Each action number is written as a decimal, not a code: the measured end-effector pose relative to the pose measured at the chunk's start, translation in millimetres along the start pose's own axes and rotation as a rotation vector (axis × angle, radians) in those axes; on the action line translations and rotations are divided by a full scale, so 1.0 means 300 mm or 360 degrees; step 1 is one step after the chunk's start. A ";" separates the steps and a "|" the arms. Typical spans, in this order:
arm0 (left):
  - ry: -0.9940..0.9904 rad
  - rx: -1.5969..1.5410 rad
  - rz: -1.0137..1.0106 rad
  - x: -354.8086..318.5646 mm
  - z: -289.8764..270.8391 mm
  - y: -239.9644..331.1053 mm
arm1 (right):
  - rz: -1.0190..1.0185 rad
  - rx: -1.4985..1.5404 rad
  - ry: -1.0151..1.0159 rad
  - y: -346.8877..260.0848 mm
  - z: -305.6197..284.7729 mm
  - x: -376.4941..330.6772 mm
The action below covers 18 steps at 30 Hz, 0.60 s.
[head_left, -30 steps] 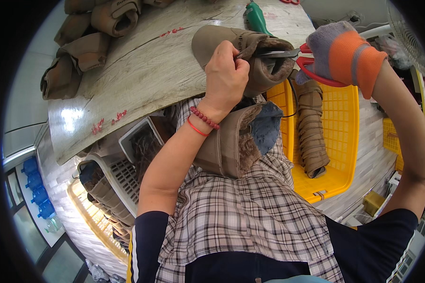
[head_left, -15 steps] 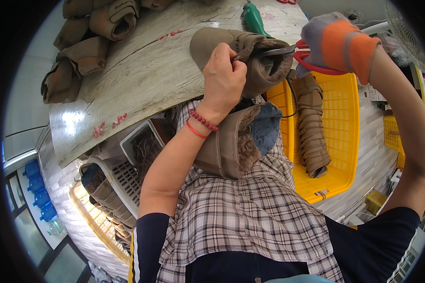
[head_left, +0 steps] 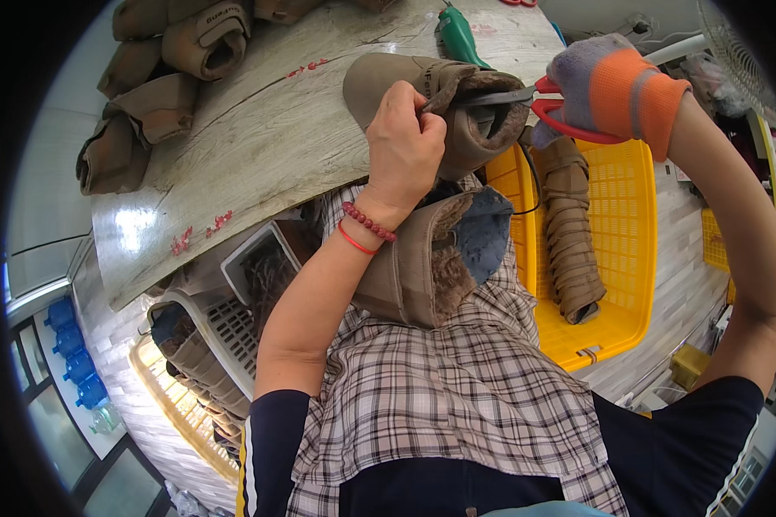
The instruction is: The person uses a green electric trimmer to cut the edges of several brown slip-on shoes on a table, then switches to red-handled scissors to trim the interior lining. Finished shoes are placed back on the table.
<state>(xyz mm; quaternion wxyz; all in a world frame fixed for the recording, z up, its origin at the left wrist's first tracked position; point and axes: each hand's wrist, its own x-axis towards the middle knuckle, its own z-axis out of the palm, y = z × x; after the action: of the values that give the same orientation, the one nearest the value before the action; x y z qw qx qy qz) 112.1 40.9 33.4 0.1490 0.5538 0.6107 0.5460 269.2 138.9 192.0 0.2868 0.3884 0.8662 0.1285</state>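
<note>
A brown, fleece-lined tube of leather-like material, perhaps a boot shaft (head_left: 375, 86), lies at the table's right edge. My bare left hand (head_left: 408, 142) pinches the edge of its opening, fingers closed. In a grey and orange glove, my right hand (head_left: 599, 86) grips red-handled scissors (head_left: 569, 121). Their blades reach into the opening along the fleece, close to my left fingers; the tips are hidden. A second boot shaft (head_left: 397, 267), with brown fleece and a blue inner side showing, rests on my lap below my left wrist.
More brown boot shafts (head_left: 155, 103) are heaped on the table (head_left: 259, 129) at the far left. A green tool (head_left: 461, 39) lies at the back. Right of my lap, a yellow basket (head_left: 625, 258) holds a nested stack of shafts (head_left: 569, 241). White baskets (head_left: 233, 332) stand under the table.
The scissors and my right hand have shifted slightly left, with the blades further along the opening. My left hand keeps its pinch, barely moved.
</note>
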 end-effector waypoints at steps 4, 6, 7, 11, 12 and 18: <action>0.0048 -0.0034 -0.0017 -0.003 -0.010 0.005 | -0.0107 0.0243 0.0045 0.026 -0.021 -0.032; 0.0100 -0.0144 -0.0091 -0.004 -0.035 -0.002 | -0.0143 0.0584 0.0206 0.102 0.058 -0.050; 0.0089 -0.0234 -0.0100 0.006 -0.038 0.002 | -0.0229 0.1153 0.0606 0.144 0.165 -0.079; 0.0244 -0.0633 -0.0130 0.071 -0.114 -0.013 | 0.0306 0.2745 0.0718 0.109 0.349 -0.113; 0.0203 -0.0860 -0.0129 0.093 -0.142 0.011 | 0.0238 0.3006 0.0795 0.068 0.390 -0.101; -0.0084 -0.1311 -0.0094 0.088 -0.140 0.151 | -0.0254 0.3194 0.2102 -0.198 0.201 -0.074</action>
<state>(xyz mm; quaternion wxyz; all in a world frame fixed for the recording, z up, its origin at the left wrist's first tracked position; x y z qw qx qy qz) 93.2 32.4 97.3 0.3894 0.4439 0.3529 0.7258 281.6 82.7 125.9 -0.6350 0.2431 0.5815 -0.4467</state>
